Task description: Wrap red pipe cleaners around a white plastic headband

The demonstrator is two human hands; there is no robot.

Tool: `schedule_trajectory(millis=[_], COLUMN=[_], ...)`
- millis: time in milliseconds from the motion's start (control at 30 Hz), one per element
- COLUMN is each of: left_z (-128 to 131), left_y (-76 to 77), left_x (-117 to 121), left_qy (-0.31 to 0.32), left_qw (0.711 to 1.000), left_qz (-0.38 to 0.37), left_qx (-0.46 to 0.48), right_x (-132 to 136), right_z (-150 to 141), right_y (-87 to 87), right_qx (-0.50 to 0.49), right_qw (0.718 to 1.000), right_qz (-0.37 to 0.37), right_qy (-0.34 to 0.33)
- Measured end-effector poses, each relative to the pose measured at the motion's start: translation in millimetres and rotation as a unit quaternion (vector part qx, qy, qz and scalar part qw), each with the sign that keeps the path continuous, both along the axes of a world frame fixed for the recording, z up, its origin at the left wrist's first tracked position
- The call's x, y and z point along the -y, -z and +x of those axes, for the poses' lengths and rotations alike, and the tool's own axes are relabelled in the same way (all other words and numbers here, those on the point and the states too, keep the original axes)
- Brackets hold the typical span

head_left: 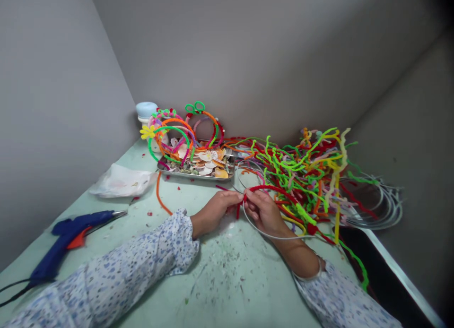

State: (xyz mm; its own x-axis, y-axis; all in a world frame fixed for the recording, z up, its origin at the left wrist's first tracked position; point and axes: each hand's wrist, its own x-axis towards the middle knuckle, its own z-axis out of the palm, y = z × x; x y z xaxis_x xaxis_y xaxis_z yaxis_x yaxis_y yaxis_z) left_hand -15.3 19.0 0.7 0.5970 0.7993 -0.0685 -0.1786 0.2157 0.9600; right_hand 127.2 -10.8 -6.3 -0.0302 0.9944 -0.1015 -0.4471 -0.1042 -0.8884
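Both hands at frame centre, fingertips close together. Left hand (217,209) pinches a red pipe cleaner (271,188) near its short hanging end. Right hand (264,212) grips the same red pipe cleaner, plus a thin pale wire (260,230) curving across the wrist. Red pipe cleaner arcs over to centre right, beside the pipe-cleaner pile (289,160). Shell tray (198,177) above centre; blue glue gun (73,236) lower left.
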Motion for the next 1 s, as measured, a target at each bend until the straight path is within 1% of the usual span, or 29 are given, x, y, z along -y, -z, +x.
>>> schedule_trajectory(millis=[233, 367, 500, 767, 1000], left_z=[-0.2, -0.9, -0.3, -0.2, -1.9], left_y=[1.7, 5.9, 6.8, 5.9, 3.0], left_x=[-0.7, -1.5, -1.9, -1.2, -0.1], left_qy=[0.05, 0.054, 0.067, 0.057, 0.042], left_qw=[0.997, 0.997, 0.997, 0.997, 0.999], left_qz=[-0.024, -0.015, -0.002, -0.001, -0.009], left_qx=[0.058, 0.047, 0.045, 0.045, 0.013], right_x=[-0.9, -0.1, -0.1, -0.1, -1.2], right_z=[-0.8, -1.1, -0.7, -0.9, -0.5], right_y=[2.9, 3.5, 3.2, 2.2, 4.6], right_qx=[-0.02, -0.021, -0.016, -0.003, 0.004], right_qw=[1.0, 1.0, 1.0, 1.0, 1.0], right_qz=[0.015, 0.015, 0.009, -0.005, -0.002], right_qy=[-0.011, -0.012, -0.017, -0.014, -0.019])
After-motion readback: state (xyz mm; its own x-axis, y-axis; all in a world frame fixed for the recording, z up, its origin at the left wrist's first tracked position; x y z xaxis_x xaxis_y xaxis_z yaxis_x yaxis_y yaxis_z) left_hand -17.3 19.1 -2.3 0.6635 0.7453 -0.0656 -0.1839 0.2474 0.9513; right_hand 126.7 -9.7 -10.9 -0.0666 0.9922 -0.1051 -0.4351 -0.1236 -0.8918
